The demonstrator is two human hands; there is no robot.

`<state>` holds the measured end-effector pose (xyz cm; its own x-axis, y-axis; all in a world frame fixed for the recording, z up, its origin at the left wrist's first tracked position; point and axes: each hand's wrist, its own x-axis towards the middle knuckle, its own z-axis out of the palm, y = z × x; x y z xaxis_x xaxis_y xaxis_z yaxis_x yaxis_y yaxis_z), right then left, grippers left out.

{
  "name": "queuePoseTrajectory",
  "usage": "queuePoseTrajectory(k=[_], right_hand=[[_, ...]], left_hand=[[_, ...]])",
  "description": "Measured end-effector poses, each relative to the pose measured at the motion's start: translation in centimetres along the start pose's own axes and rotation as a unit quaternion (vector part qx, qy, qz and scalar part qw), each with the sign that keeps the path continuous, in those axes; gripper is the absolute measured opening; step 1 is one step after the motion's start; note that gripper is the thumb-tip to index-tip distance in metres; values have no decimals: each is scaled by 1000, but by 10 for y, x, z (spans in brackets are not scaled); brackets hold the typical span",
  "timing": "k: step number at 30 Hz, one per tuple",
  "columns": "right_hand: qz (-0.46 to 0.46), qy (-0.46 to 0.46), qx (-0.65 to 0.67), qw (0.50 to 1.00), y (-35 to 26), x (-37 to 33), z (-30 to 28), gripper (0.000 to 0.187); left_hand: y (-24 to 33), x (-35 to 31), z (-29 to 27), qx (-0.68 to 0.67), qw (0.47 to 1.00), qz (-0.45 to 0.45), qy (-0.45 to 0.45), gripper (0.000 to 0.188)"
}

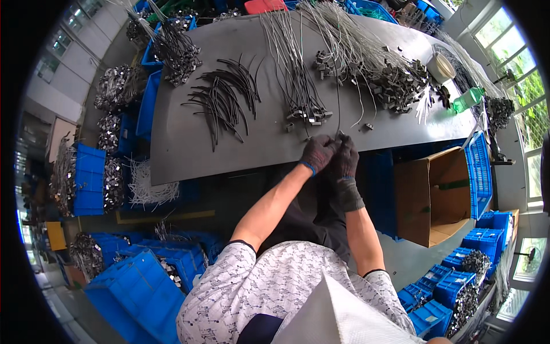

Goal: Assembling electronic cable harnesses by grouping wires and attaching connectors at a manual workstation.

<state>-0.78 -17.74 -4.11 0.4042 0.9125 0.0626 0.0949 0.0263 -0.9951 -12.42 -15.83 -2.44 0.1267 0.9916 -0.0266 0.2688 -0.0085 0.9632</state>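
Observation:
My gloved left hand (pixel 318 152) and my gloved right hand (pixel 345 158) meet at the near edge of a grey metal table, fingers closed and pressed together. A thin dark wire (pixel 338 103) runs from the fingertips of my right hand away across the tabletop. Whatever my left fingers pinch is hidden by the glove. Just beyond the hands lies a bundle of wires (pixel 289 71) with small metal pieces on their near ends. A loose small metal piece (pixel 368 126) rests to the right of my hands.
Short black tubes (pixel 220 103) lie on the table's left. At right are a large wire pile with metal ends (pixel 398 86), white strips (pixel 424 106), a pale bucket (pixel 440 69) and a green bottle (pixel 468 100). An open cardboard box (pixel 415 195) and blue crates (pixel 137 292) stand around.

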Motion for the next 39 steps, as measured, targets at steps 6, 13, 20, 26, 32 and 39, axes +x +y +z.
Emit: queuePoseTrajectory(k=[6, 13, 20, 26, 32, 39], right_hand=[[57, 82, -315, 944, 8, 67, -20, 50], [152, 6, -453, 879, 23, 109, 3, 55], [115, -43, -199, 972, 103, 99, -74, 36], [-81, -110, -246, 959, 108, -46, -157, 24], [280, -337, -608, 662, 131, -247, -312, 26], [424, -287, -523, 681, 61, -330, -321, 30]], left_hand=[[-25, 68, -102, 160, 972, 15, 169, 25], [-137, 97, -190, 462, 835, -189, 232, 36], [-154, 135, -169, 469, 860, -186, 84, 27], [-182, 106, -173, -208, 894, -383, 100, 8], [-61, 30, -94, -511, 827, -233, -18, 10], [-53, 3, 117, -423, 830, -341, -128, 20]])
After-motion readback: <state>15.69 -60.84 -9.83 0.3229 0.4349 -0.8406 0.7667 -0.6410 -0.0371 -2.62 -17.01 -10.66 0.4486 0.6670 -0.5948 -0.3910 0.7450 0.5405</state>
